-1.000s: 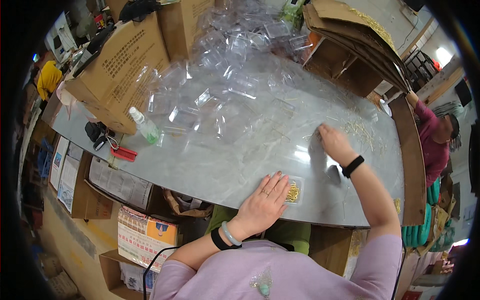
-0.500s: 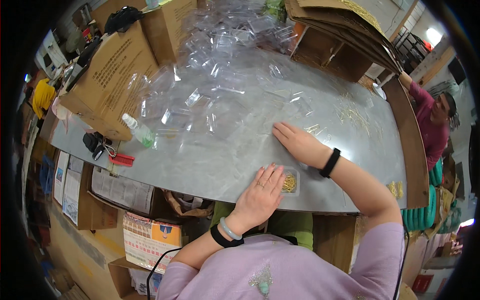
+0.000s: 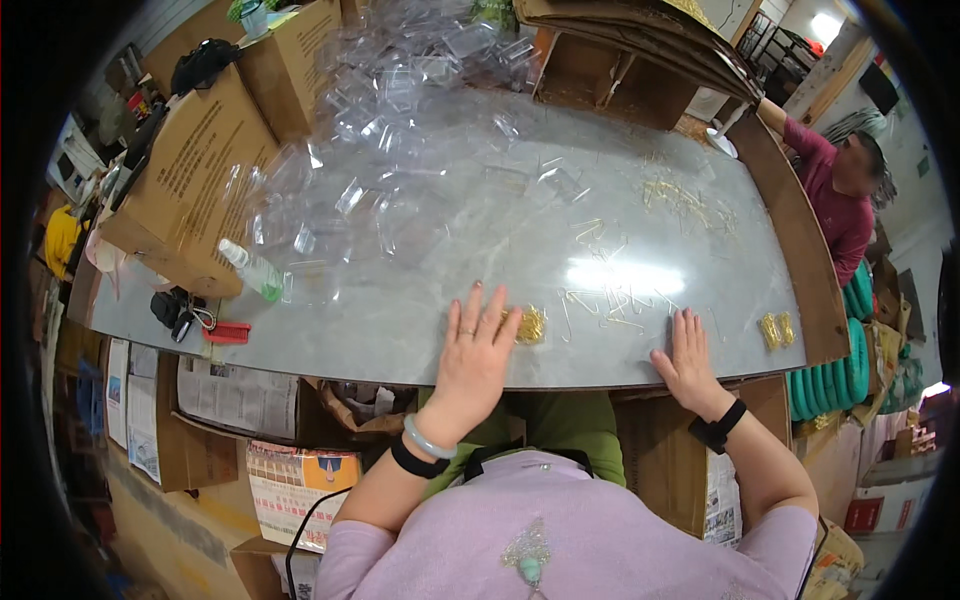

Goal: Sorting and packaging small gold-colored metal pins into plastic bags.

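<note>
My left hand (image 3: 474, 352) lies with fingers spread at the table's near edge. Its fingertips are beside a small pile of gold wire pieces (image 3: 530, 325); whether a clear tray surrounds that pile I cannot tell. Further right, my right hand (image 3: 688, 362) rests palm down with fingers stretched out, holding nothing. Just beyond it, thin gold wire hooks (image 3: 612, 300) lie scattered on the grey tabletop (image 3: 380, 335).
Clear plastic boxes (image 3: 400, 110) heap up at the back left. A spray bottle (image 3: 252, 270) and a red comb (image 3: 227, 333) lie left. More gold pieces (image 3: 690, 205) spread far right; two small bundles (image 3: 776, 330) sit near the right board. A person (image 3: 838, 190) stands beyond it.
My right hand has drawn back from the table's middle to the near edge at the right. My left hand has shifted, its fingers spreading beside the gold pile. The view has turned slightly.
</note>
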Demonstrator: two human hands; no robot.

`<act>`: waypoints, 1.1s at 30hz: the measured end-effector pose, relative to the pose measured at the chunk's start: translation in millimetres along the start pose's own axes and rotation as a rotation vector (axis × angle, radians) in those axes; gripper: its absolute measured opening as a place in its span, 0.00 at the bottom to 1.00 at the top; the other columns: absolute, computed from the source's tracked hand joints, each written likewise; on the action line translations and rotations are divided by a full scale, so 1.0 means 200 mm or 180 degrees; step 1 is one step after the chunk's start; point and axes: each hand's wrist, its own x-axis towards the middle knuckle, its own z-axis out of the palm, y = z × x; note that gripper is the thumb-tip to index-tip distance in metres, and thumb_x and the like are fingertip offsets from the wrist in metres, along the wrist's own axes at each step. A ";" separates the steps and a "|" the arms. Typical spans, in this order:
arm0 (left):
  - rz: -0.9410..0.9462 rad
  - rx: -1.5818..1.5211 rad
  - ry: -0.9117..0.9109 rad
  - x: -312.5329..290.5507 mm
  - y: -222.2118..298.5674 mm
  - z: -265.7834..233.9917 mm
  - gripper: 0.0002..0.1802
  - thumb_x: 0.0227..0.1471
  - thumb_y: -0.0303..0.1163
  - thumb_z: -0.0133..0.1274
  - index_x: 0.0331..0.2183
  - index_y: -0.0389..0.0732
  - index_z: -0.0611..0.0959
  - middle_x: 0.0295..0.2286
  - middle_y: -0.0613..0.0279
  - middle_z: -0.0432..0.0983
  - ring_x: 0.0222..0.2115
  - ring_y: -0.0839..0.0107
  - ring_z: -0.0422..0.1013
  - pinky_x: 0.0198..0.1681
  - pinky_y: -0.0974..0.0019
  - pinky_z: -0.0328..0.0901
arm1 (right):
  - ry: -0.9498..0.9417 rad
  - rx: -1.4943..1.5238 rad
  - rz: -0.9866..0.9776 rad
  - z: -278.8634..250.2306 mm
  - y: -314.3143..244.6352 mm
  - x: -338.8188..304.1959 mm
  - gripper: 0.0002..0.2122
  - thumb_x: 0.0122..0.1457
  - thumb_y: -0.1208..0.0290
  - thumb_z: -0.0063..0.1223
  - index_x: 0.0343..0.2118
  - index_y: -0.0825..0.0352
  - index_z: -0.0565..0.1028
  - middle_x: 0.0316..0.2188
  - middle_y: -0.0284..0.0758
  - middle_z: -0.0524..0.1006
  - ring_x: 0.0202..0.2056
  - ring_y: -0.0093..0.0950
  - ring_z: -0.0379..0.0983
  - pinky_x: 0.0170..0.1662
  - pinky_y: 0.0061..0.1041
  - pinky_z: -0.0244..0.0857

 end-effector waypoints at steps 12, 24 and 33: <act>-0.0201 -0.0101 0.0374 -0.09 0.08 -0.08 0.30 0.51 0.25 0.58 0.56 0.33 0.73 0.59 0.45 0.63 0.60 0.45 0.60 0.65 0.43 0.53 | 0.0605 0.0211 0.0394 0.02 0.30 0.14 0.39 0.65 0.50 0.47 0.70 0.72 0.47 0.70 0.58 0.47 0.70 0.57 0.39 0.70 0.54 0.33; 0.0037 -0.0673 0.0464 -0.06 0.25 0.06 0.16 0.51 0.22 0.56 0.44 0.31 0.79 0.44 0.48 0.74 0.46 0.50 0.70 0.52 0.51 0.65 | 0.1130 -0.0011 -0.0499 0.12 -0.71 0.18 0.26 0.63 0.59 0.53 0.62 0.67 0.66 0.63 0.47 0.64 0.65 0.55 0.53 0.68 0.51 0.47; -0.0155 -0.0856 0.0172 -0.03 0.22 0.04 0.25 0.51 0.24 0.59 0.51 0.27 0.74 0.51 0.41 0.70 0.54 0.44 0.65 0.58 0.51 0.62 | 0.0989 0.1710 -0.1548 0.10 -0.56 0.09 0.16 0.57 0.77 0.56 0.50 0.65 0.75 0.52 0.41 0.72 0.57 0.46 0.66 0.59 0.38 0.62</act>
